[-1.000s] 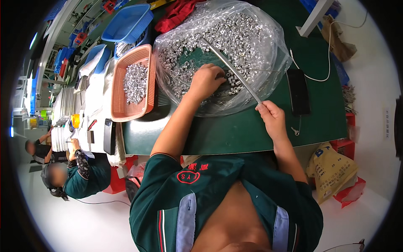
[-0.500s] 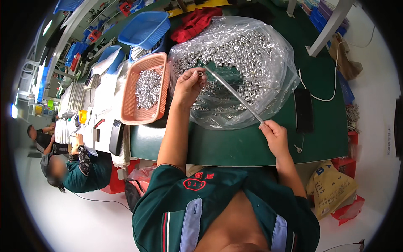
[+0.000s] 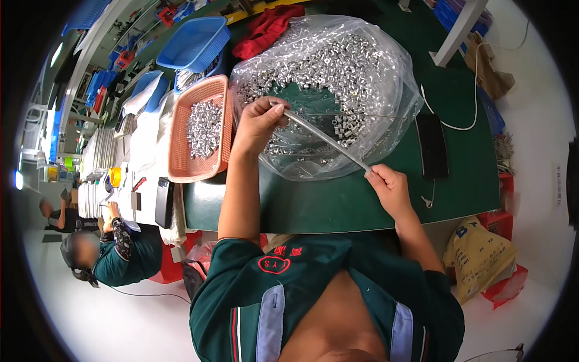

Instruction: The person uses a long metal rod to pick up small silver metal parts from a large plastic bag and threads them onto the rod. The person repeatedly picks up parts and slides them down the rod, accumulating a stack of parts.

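Note:
A slim metal rod (image 3: 329,139) slants across the front of a clear plastic bag (image 3: 395,136). My right hand (image 3: 391,188) pinches its lower end. At the upper end, my left hand (image 3: 259,123) is closed with thumb and fingers together against the rod's tip. The small metal nut seen in these fingers a moment ago is now hidden by them. Spread over the open bag under both hands are many loose small metal nuts (image 3: 347,123). Among them lies a thin metal stick (image 3: 380,116).
Left of the bag stands an orange basket (image 3: 175,151) holding more nuts, with blue baskets (image 3: 193,45) behind. A red cloth (image 3: 265,30) lies at the back. A phone (image 3: 432,145), a key (image 3: 427,202) and a white cable are right. A co-worker (image 3: 123,256) sits far left.
The rod's upper end has come up to my left fingers, where the nut was visible before. My left hand has turned slightly, covering the nut. The whole view has shifted a little.

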The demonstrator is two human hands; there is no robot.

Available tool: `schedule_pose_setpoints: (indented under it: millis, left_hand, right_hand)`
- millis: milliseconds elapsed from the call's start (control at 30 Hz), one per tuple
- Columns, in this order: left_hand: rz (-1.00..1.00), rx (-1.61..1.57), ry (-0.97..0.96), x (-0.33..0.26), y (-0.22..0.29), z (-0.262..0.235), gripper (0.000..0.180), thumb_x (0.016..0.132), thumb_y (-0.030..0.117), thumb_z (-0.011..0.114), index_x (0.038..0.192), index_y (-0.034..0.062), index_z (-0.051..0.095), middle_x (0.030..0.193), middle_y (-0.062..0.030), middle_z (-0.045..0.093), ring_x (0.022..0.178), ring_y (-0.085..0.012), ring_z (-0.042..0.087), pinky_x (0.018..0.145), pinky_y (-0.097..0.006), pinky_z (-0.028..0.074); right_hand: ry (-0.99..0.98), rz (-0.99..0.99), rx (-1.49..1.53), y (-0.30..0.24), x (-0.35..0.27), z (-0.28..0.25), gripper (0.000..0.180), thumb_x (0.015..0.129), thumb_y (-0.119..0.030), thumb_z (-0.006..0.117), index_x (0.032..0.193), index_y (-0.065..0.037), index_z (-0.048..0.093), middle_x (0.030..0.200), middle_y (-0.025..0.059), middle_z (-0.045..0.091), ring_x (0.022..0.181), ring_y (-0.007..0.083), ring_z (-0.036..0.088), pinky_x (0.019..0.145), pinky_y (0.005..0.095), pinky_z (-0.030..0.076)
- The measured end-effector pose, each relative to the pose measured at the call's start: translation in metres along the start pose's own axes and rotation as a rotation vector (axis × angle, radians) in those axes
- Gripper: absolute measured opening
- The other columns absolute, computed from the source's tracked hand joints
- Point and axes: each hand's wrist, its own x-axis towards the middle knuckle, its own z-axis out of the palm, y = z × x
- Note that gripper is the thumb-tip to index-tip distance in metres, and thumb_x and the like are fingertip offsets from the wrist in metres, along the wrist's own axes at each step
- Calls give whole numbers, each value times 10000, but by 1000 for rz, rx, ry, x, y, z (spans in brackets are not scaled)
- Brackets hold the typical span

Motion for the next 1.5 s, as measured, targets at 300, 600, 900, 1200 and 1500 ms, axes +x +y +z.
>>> schedule_pose_setpoints:
  millis: [300, 600, 900, 1200, 1500]
  left_hand:
    - [80, 812, -118, 17, -22, 50, 196, 822, 106, 687, 987, 1, 681, 895, -76, 667, 819, -172, 618, 754, -296, 483]
    - [355, 1333, -215, 37, -58, 60, 187, 760, 80, 674, 943, 50, 697, 913, -140, 655, 924, -329, 610, 819, -394, 489]
    - [89, 753, -89, 32, -45, 55, 111, 801, 40, 675, 911, 49, 660, 941, -144, 688, 757, -231, 642, 718, -346, 505]
    - [27, -648, -229, 28, -37, -11, 148, 814, 59, 725, 925, 85, 631, 951, -64, 624, 819, -151, 538, 748, -290, 460]
    - [100, -449, -147, 20, -25, -26, 205, 814, 62, 725, 1005, 50, 649, 894, -59, 658, 768, -158, 592, 747, -310, 491]
  right_hand:
    - [90, 224, 191, 2, 3, -7, 177, 923, -153, 618, 849, 8, 626, 623, -31, 485, 600, 30, 420, 525, 223, 349]
    - [98, 281, 241, 1, 2, -9, 183, 926, -158, 615, 858, 10, 640, 631, -44, 481, 606, 26, 407, 536, 212, 336]
    - [80, 310, 242, -1, 2, -10, 177, 919, -150, 618, 862, 17, 641, 621, -31, 492, 606, 27, 423, 539, 213, 350]
    - [26, 151, 109, -5, 1, -6, 132, 897, -101, 626, 862, 26, 635, 597, -9, 503, 571, 35, 436, 511, 223, 353]
    - [-34, 84, 66, -4, 1, -3, 102, 884, -84, 637, 860, 14, 624, 592, 11, 508, 561, 45, 439, 508, 231, 366]
